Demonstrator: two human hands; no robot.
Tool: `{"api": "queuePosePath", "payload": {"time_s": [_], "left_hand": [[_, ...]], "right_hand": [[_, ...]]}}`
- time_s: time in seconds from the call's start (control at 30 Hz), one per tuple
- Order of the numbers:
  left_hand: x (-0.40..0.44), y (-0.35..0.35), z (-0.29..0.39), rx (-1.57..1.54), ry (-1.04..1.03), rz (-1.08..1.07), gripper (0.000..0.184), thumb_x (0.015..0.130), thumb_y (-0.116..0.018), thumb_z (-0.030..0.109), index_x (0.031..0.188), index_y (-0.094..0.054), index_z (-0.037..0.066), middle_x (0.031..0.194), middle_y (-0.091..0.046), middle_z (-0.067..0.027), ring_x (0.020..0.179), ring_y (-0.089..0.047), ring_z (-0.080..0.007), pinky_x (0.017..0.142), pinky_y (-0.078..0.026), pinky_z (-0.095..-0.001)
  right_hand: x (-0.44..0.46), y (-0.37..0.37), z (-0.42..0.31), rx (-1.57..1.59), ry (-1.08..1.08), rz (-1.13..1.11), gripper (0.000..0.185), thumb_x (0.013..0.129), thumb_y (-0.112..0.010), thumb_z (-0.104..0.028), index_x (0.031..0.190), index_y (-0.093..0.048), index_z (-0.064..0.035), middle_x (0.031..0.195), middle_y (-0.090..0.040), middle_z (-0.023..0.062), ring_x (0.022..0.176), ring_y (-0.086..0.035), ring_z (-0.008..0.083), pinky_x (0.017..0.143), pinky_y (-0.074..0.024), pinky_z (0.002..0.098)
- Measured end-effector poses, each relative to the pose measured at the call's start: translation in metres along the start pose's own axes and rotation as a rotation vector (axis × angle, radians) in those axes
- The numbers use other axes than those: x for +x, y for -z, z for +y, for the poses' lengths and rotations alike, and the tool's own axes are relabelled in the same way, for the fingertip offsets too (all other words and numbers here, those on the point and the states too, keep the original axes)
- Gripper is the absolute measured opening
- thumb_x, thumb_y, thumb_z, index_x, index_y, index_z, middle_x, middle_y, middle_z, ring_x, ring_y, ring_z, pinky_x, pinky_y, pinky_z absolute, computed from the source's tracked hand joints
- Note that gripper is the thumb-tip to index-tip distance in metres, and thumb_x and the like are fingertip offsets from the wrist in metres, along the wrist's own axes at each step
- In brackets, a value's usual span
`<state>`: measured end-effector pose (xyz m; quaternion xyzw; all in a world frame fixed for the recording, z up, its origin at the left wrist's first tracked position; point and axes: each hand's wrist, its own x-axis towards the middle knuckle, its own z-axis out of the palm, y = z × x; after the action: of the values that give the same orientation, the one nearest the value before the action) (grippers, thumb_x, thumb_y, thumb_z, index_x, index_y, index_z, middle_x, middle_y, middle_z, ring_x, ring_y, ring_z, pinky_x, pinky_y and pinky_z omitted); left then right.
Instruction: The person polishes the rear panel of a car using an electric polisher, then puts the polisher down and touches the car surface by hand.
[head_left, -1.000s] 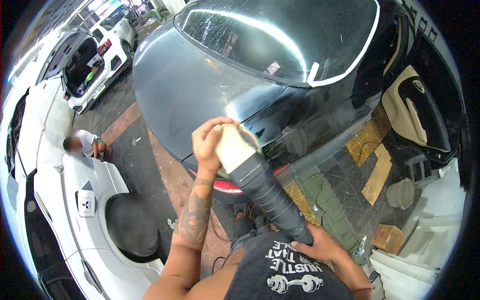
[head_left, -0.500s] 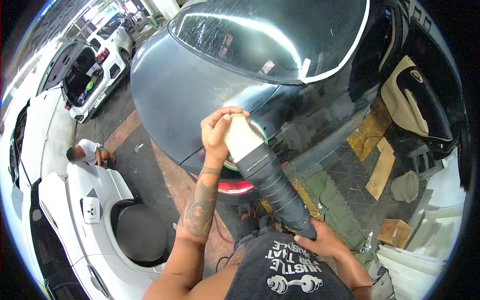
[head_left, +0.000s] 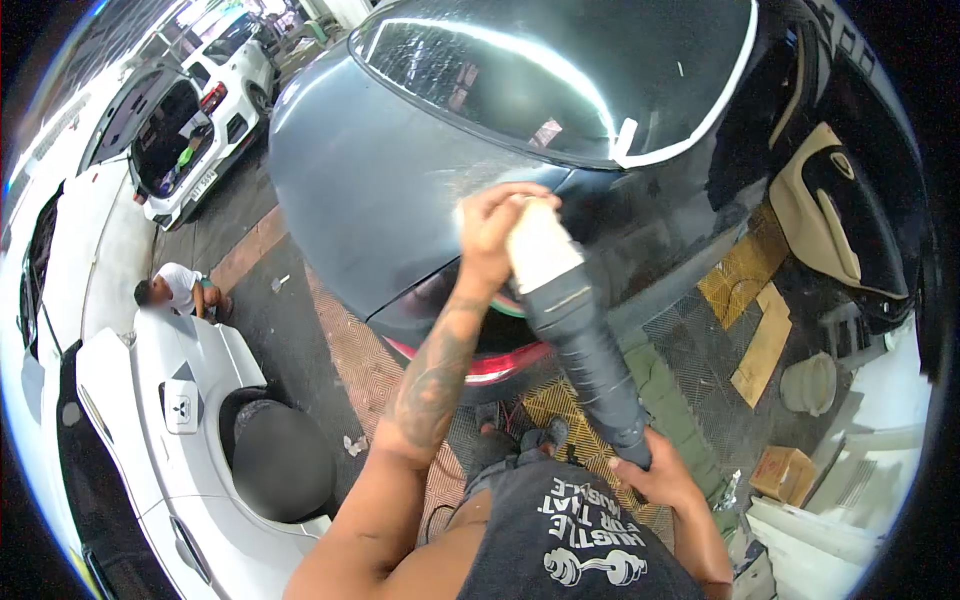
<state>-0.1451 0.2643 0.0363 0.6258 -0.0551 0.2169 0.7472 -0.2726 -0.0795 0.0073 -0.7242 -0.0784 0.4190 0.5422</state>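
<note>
A long black polisher with a cream-coloured head slants across the middle of the view. My left hand wraps over the polisher's head, fingers curled on its top. Round the rear end of the body, my right hand is closed. Only a sliver of the green-edged pad shows beneath the head; the rest is hidden. The pad is at the rear corner panel of a dark grey car, above the red tail light. Pale, dusty smears mark the paint beside my left hand.
White masking tape edges the car's rear glass. At right are a removed door panel, a cardboard strip, a bucket and a box. A white car and a crouching person are on the left.
The polisher and both my hands have shifted right across the view, the head moving along the panel. More of the tail light and my feet now show. My grip is unchanged.
</note>
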Motion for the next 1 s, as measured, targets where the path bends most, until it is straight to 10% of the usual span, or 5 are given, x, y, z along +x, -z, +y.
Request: {"api": "queuePosePath", "payload": {"time_s": [0.07,0.33,0.5,1.0], "left_hand": [[0.005,-0.009,-0.009,-0.041,0.003,-0.028,0.037,0.091,-0.051,0.02,0.102,-0.067,-0.011,0.095,-0.072,-0.0205,0.08,-0.07,-0.0231,0.076,-0.056,-0.0322],[-0.067,0.058,0.03,0.163,-0.019,0.162,0.039,0.091,-0.052,0.021,0.106,-0.063,-0.012,0.098,-0.071,-0.0243,0.085,-0.07,-0.0282,0.079,-0.058,-0.0348],[-0.107,0.087,0.04,-0.01,-0.093,0.252,0.039,0.092,-0.053,0.022,0.107,-0.06,-0.014,0.102,-0.067,-0.0275,0.087,-0.068,-0.0327,0.077,-0.058,-0.0375],[-0.01,0.003,-0.002,-0.04,0.047,-0.083,0.037,0.091,-0.049,0.018,0.106,-0.064,-0.012,0.096,-0.071,-0.0234,0.083,-0.071,-0.028,0.077,-0.058,-0.035]], "right_hand": [[-0.001,-0.001,0.014,0.02,0.04,0.025,0.044,0.085,-0.076,-0.018,0.121,-0.058,-0.0015,0.083,-0.064,0.0027,0.058,-0.059,0.0091,0.055,-0.0496,0.0284],[0.009,-0.027,0.008,-0.293,0.197,-0.144,0.059,0.083,-0.075,-0.035,0.122,-0.056,0.0045,0.109,-0.067,0.0242,0.101,-0.066,0.0348,0.093,-0.0497,0.0407],[0.021,-0.03,0.004,-0.385,0.11,-0.286,0.07,0.08,-0.074,-0.044,0.128,-0.053,0.003,0.109,-0.067,0.0255,0.101,-0.066,0.0388,0.092,-0.0505,0.0425],[-0.001,-0.021,0.032,-0.047,0.008,-0.025,0.054,0.085,-0.074,-0.032,0.124,-0.058,0.0013,0.11,-0.068,0.0179,0.099,-0.066,0.0273,0.092,-0.0494,0.0376]]}}
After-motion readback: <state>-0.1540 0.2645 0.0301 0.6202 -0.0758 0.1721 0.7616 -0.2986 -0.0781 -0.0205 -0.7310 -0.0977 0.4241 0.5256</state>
